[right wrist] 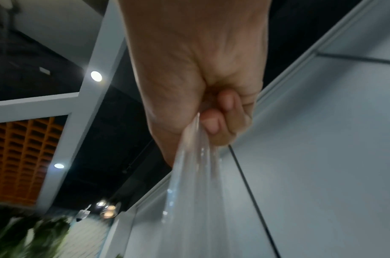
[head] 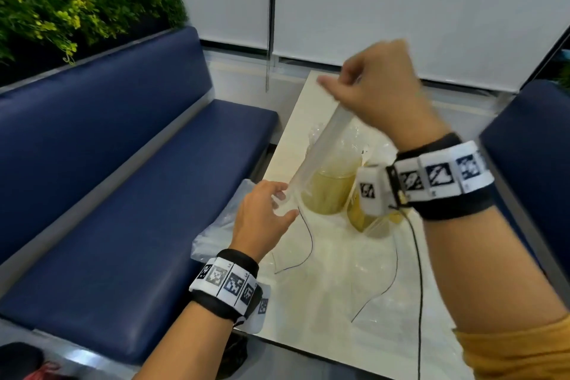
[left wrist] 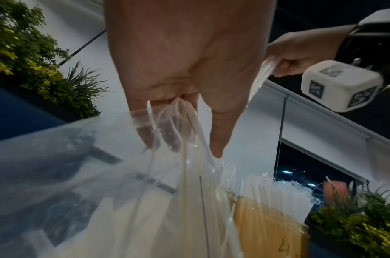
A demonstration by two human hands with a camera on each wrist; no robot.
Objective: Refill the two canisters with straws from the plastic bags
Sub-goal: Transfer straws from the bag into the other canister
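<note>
A clear plastic bag hangs stretched at a slant between my two hands, above the cream table. My right hand pinches its upper end, raised high; the right wrist view shows the hand clenched on the bunched plastic bag. My left hand grips the lower end, fingers curled into the film. Two clear canisters stand under the bag, both holding yellowish straws: one in the middle, the other partly hidden by my right wrist camera. One canister shows straw tips above its rim.
Another clear plastic bag lies over the table's left edge. A blue bench runs along the left and a second blue seat stands at the right. Plants sit behind the bench. A thin black cable hangs from my right wrist.
</note>
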